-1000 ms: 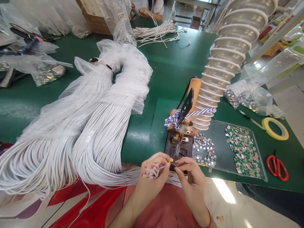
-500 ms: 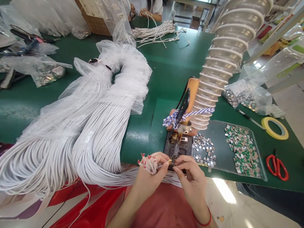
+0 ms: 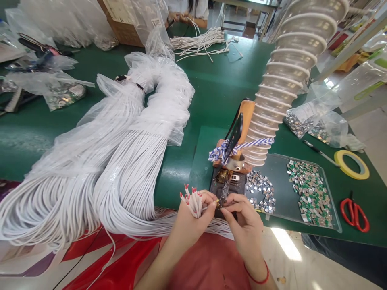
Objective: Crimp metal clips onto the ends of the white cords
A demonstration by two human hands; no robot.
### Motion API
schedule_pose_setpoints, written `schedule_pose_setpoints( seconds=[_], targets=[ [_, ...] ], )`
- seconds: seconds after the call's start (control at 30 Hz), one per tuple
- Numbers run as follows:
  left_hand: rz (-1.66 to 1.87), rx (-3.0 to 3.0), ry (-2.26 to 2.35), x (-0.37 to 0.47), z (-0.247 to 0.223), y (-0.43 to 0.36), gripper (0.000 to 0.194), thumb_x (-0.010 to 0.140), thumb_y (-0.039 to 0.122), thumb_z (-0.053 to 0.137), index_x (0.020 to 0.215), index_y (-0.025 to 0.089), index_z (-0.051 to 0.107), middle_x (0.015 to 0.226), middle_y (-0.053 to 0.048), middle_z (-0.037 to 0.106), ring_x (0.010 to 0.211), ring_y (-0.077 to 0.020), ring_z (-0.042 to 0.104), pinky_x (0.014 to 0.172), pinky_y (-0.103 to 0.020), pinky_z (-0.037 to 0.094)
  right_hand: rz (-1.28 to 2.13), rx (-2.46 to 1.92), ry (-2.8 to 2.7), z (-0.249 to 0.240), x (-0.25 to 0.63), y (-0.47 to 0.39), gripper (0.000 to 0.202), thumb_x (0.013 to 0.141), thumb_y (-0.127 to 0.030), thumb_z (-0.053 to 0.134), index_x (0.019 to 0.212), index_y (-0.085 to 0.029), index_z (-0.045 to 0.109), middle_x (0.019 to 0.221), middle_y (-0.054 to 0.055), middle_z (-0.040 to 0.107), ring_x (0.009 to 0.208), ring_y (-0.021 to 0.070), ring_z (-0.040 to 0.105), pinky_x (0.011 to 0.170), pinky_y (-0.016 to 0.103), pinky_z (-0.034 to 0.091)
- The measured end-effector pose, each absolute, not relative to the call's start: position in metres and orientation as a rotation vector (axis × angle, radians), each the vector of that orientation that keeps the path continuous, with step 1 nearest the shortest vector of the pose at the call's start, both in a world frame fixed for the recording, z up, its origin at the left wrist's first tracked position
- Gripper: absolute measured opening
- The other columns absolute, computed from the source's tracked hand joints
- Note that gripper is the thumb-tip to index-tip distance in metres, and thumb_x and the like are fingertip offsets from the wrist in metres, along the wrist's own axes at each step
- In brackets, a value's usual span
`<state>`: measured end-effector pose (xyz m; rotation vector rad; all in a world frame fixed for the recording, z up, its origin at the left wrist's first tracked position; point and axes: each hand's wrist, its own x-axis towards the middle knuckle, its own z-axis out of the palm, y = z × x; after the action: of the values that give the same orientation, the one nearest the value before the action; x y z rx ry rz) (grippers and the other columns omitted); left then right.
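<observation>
My left hand (image 3: 190,225) is closed round several white cables with red tips (image 3: 193,201), and its thumb and forefinger pinch one cable end with a yellowish tip (image 3: 217,202). Close beside it, my right hand (image 3: 245,219) has thumb and fingers pressed together at that cable end; whatever lies between them is too small to make out. Both hands are at the front of a dark fixture (image 3: 228,181) carrying metal parts and a striped cloth tie (image 3: 219,152). Long bundles of white cable (image 3: 130,169), partly wrapped in clear plastic, lie to the left.
A ribbed clear hose (image 3: 279,84) rises behind the fixture. At right are a tray (image 3: 279,185) of small metal and green parts, red scissors (image 3: 354,214), yellow tape (image 3: 351,164) and a pen (image 3: 321,153). Across the green table (image 3: 229,80), another person's hands (image 3: 183,18) are near white cables.
The red-tipped cables in my left hand have tilted more upright and a little to the right. My right fingertips have moved slightly nearer the left ones.
</observation>
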<state>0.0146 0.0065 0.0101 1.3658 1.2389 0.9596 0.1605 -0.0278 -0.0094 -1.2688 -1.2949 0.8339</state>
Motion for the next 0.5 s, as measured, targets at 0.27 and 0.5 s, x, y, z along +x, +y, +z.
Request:
schedule_pose_setpoints(
  seconds=[0.27,0.5],
  targets=[
    [0.952,1.410,1.218,0.0120,0.0143,0.0055,0.024,0.084,0.017,0.052,0.061,0.019,0.058,0.073,-0.004,0.068,0.068,-0.0162,0.064,0.066,-0.027,0.051,0.831,-1.241,-1.288,-0.0086,0.1600,-0.0295,0.019,0.083,-0.005,0.068,0.078,-0.023,0.069,0.091,0.004,0.068,0.083,0.0175,0.066,0.073,0.029,0.056],
    [0.903,1.395,1.240,0.0104,0.0094,0.0047,0.024,0.083,0.019,0.052,0.060,0.019,0.057,0.072,-0.004,0.067,0.068,-0.0168,0.063,0.065,-0.027,0.050,0.874,-1.267,-1.275,-0.0129,0.1613,-0.0313,0.018,0.083,-0.006,0.068,0.078,-0.023,0.070,0.089,0.004,0.068,0.084,0.0190,0.066,0.071,0.030,0.055]
  ],
)
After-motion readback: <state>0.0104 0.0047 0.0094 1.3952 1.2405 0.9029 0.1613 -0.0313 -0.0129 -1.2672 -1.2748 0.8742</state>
